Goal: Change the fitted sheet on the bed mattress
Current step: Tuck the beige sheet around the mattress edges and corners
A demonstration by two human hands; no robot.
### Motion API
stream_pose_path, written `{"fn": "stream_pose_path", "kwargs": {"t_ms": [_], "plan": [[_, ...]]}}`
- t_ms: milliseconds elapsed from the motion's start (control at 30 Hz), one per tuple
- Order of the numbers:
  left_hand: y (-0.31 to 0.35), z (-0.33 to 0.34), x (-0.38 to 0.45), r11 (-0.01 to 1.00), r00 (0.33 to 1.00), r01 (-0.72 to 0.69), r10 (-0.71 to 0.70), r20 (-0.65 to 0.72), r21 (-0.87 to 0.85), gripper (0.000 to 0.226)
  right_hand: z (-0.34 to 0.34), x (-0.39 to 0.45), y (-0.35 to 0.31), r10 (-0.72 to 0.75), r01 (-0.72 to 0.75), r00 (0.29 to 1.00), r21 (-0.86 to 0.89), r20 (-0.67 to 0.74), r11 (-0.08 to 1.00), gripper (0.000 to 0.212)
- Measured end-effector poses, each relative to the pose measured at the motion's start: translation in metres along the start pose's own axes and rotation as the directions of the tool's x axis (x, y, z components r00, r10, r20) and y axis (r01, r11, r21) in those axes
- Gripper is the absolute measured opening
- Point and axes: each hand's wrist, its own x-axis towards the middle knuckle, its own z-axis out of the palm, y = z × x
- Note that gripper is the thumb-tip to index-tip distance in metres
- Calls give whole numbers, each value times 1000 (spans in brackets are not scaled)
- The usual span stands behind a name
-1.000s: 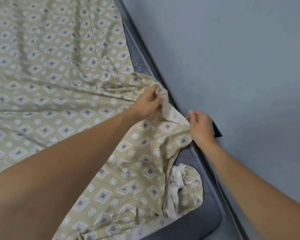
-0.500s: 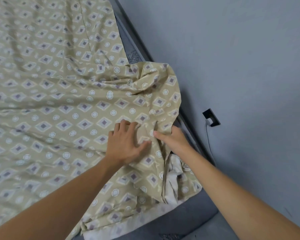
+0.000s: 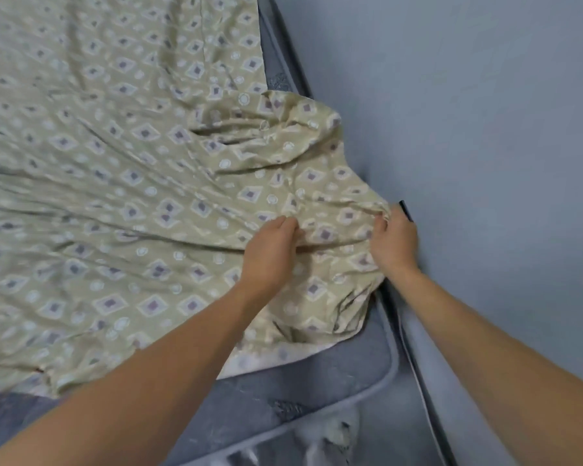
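Lying loose and wrinkled over the grey mattress [image 3: 334,375], the beige patterned fitted sheet [image 3: 122,183] is bunching up near the wall [image 3: 485,129], and the near mattress corner is showing bare. The left hand [image 3: 270,253] is resting on the sheet with its fingers curled into a fold of the cloth. The right hand [image 3: 392,243] is grasping the gathered sheet edge just beside the wall, next to a small dark socket [image 3: 405,210].

A plain blue-grey wall [image 3: 468,112] fills the right side. A small dark wall socket [image 3: 405,210] sits low on it. Something white and blurred [image 3: 330,435] lies at the bottom edge.
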Motion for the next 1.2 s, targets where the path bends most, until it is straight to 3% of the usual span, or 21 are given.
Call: {"fn": "stream_pose_path", "kwargs": {"t_ms": [100, 200, 267, 367, 433, 467, 533, 633, 700, 767, 833, 967, 1033, 1100, 1200], "plan": [[18, 12, -3, 993, 995, 89, -91, -31, -72, 9, -11, -9, 4, -57, 60, 998, -70, 41, 996, 33], [10, 11, -44, 988, 986, 143, -139, -89, 49, 41, -12, -52, 8, -320, 316, 947, -273, 32, 909, 62], [-5, 2, -90, 986, 987, 124, -110, -119, 114, 48, -7, -97, 9, -484, 488, 871, -257, 81, 834, 57], [-47, -6, -164, 966, 993, 114, -117, -2, 234, 65, 17, -165, 17, -596, 665, 704, -62, 386, 745, 42], [-82, -3, -204, 929, 973, 123, -183, 144, 350, 82, 44, -197, 33, -533, 699, 599, -65, 597, 713, 58], [-96, -1, -217, 907, 955, 130, -224, 195, 401, 87, 57, -207, 42, -489, 708, 585, -112, 647, 697, 68], [-117, 2, -229, 887, 949, 148, -252, 191, 437, 84, 78, -213, 53, -472, 717, 610, -190, 637, 671, 68], [-126, -2, -229, 840, 963, 183, -259, 80, 510, 63, 88, -213, 54, -531, 720, 667, -267, 523, 641, 34], [-127, -12, -229, 832, 965, 173, -251, 80, 527, 45, 81, -214, 52, -549, 700, 686, -226, 478, 677, 29], [-122, -23, -233, 865, 969, 110, -204, 141, 490, 27, 65, -215, 55, -540, 704, 666, -195, 515, 683, 25], [-108, -33, -239, 908, 963, 79, -176, 203, 412, 25, 44, -216, 60, -533, 753, 603, -204, 594, 625, 22], [-72, -39, -267, 952, 957, -36, -56, 285, 305, 40, 8, -226, 74, -501, 767, 544, -158, 673, 621, 41], [-52, -30, -282, 958, 944, -92, -2, 330, 270, 55, -3, -231, 90, -422, 751, 549, -205, 721, 628, 35], [-33, -5, -297, 952, 928, -147, 39, 371, 269, 59, -16, -230, 114, -356, 721, 593, -279, 722, 634, 46], [4, 40, -315, 954, 900, -195, 81, 428, 229, 46, -45, -224, 153, -251, 636, 707, -439, 662, 634, 70]]}}
